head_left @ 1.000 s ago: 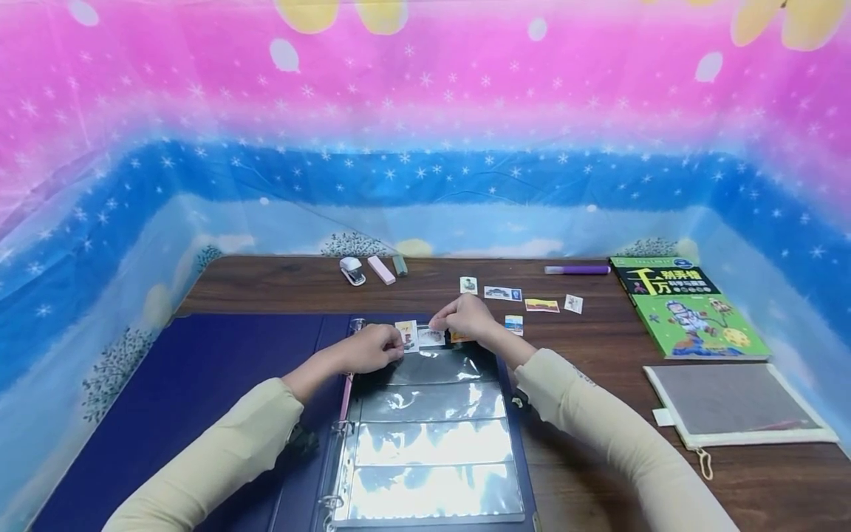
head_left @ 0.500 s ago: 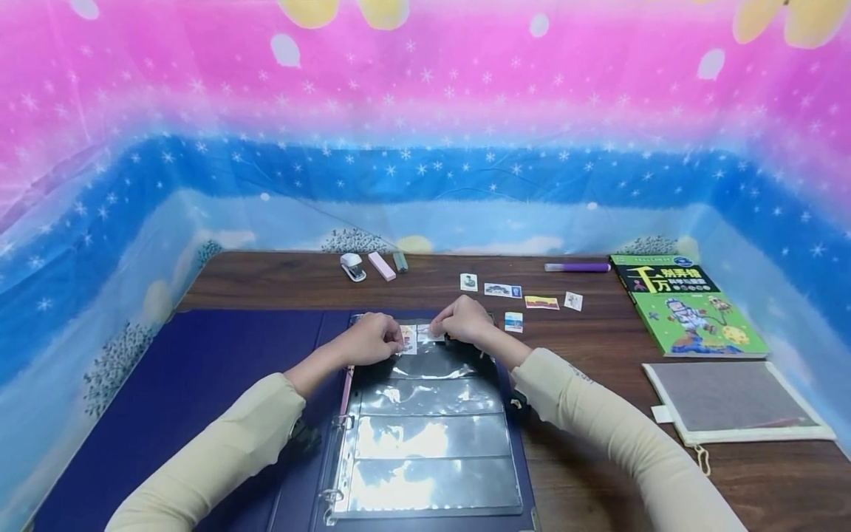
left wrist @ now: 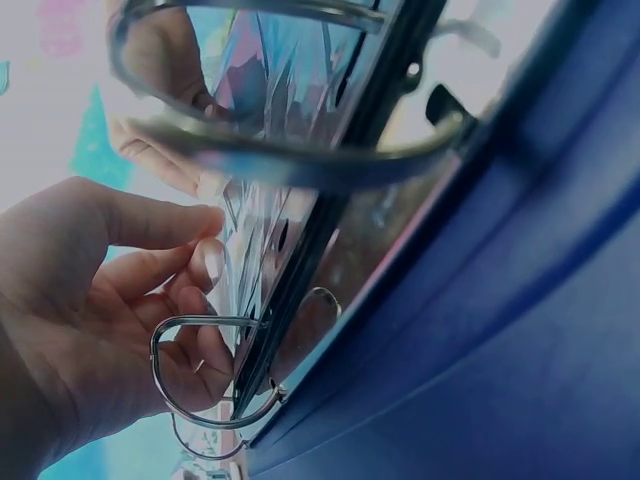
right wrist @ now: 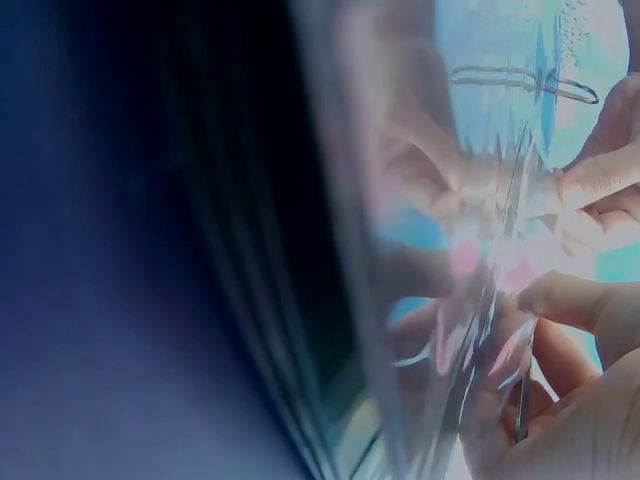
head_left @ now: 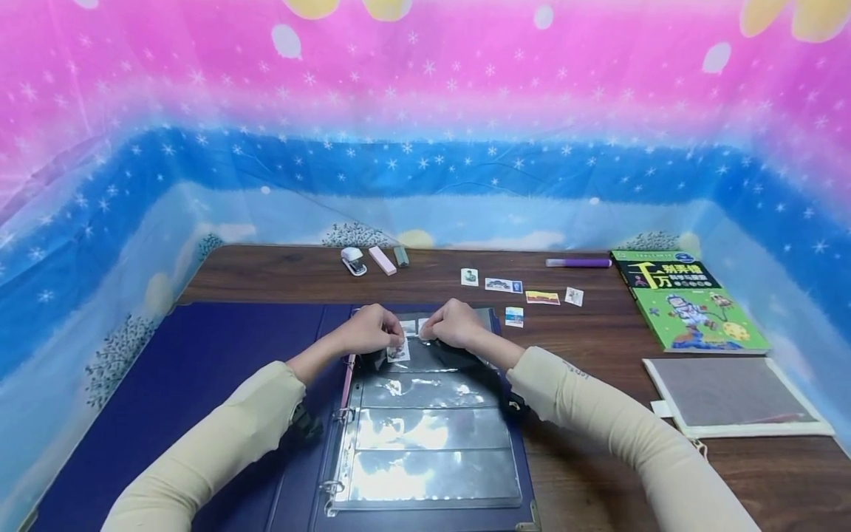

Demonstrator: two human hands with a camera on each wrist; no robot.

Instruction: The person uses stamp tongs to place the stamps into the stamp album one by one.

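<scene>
Stamp (head_left: 399, 352) shifted lower in frame, pinched by left hand (head_left: 371, 329); right hand (head_left: 456, 324) pinches pocket page (head_left: 432, 430): probable insertion, next requiring alignment.

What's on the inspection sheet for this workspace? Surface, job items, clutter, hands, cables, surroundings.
Surface: brown wood-grain table.
Job items: open dark-blue binder with clear pocket page; stamp-like slip by the left fingertips; five loose slips beyond the page.
Clutter: stapler, pink block, green block, purple marker, green-covered book, pouch.
Hands: left hand and right hand pinch the page's upper part; exact grip partly hidden.
Cables: nothing seen.
Surroundings: pink-and-blue snowflake curtain behind and at both sides.
</scene>
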